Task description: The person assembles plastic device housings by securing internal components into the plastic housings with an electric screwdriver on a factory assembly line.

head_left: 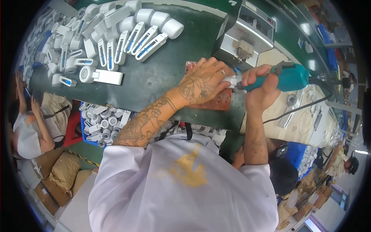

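My left hand [201, 83], tattooed and with a ring on one finger, presses over a white plastic piece [232, 80] on a red pad [218, 103]. Most of the piece is hidden under that hand, so its full shape cannot be made out. My right hand [262, 87] is wrapped round a teal electric screwdriver [291, 79] that lies nearly level, its tip pointing left at the white piece. Whether the bit touches a screw is too small to tell. Further left lies a white handheld fan [104, 76] with a round grille.
Many white fans with blue strips in their handles [145, 40] cover the table's left side. A metal screw feeder [247, 34] stands behind my hands. The screwdriver's black cable [293, 110] trails right. A blue crate of white parts [104, 123] is below the table edge; people sit on both sides.
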### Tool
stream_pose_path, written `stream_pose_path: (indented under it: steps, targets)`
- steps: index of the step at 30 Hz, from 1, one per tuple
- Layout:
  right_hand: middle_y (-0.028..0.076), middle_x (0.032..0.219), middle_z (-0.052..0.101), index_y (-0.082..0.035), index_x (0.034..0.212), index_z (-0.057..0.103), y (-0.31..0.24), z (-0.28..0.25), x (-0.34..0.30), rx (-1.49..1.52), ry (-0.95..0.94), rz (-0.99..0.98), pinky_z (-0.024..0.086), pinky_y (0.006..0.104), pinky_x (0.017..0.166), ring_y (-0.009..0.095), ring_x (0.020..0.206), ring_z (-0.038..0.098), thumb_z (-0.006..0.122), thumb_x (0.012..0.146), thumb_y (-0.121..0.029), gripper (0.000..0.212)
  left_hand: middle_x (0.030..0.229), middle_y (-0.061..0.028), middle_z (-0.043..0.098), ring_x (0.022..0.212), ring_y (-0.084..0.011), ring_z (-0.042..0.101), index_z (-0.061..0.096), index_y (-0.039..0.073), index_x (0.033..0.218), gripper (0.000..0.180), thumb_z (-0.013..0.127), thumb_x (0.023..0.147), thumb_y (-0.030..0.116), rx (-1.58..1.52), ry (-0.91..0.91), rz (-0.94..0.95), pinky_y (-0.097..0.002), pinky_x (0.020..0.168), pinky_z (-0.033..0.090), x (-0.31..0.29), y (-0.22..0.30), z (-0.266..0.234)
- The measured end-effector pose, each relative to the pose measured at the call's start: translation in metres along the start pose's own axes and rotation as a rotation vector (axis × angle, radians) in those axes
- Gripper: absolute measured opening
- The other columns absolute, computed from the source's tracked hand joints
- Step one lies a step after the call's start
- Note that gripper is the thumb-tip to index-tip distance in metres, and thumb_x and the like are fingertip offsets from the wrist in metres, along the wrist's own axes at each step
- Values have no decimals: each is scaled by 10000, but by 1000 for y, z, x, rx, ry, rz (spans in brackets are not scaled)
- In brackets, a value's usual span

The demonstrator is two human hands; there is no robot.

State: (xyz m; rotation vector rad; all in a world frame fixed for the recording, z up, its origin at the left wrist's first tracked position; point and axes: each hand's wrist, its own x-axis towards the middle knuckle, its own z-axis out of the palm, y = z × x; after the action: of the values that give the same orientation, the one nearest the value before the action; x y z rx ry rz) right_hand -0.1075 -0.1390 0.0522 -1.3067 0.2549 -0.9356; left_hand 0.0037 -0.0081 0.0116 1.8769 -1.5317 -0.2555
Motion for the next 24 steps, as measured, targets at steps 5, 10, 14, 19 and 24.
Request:
stream_pose_path:
  steps: [5, 10, 14, 19, 24]
  targets:
    - [87, 682, 536, 8, 915, 515, 1, -2, 3, 24, 20, 21, 466, 326, 569, 182, 576, 520, 667, 937, -441, 475, 1190, -65, 584, 1124, -283, 523, 614, 118, 1245, 331, 588, 960, 284, 5, 20, 15, -485, 1004, 397, 3, -2, 1]
    - [85, 677, 529, -1, 905, 510, 6, 3, 0, 58, 13, 43, 457, 321, 561, 178, 578, 519, 651, 958, -409, 434, 1201, -66, 600, 1104, -291, 538, 601, 139, 1279, 365, 614, 938, 268, 59, 165, 67, -462, 959, 417, -1, -10, 3]
    - [69, 737, 559, -16, 1043, 580, 32, -39, -17, -421, 223, 33, 462, 306, 603, 171, 662, 544, 488, 1033, -404, 399, 1098, -71, 651, 989, -282, 611, 673, 121, 1122, 275, 654, 868, 227, 144, -398, -242, -472, 888, 471, 4, 42, -58]
    - [4, 645, 417, -56, 1093, 519, -47, -11, -58, 179, 219, -2, 363, 262, 539, 128, 563, 418, 495, 960, -624, 583, 972, -134, 673, 954, -283, 665, 694, 84, 1039, 243, 689, 841, 226, 177, 376, 317, -438, 829, 519, -51, 13, -9]
    - [17, 653, 380, -37, 1055, 504, -46, -20, -86, 155, 57, 12, 314, 252, 541, 121, 565, 369, 450, 967, -658, 630, 1208, -165, 617, 1023, -320, 644, 545, 15, 1307, 369, 599, 964, 136, -236, 993, -535, -395, 943, 500, -109, -20, -134]
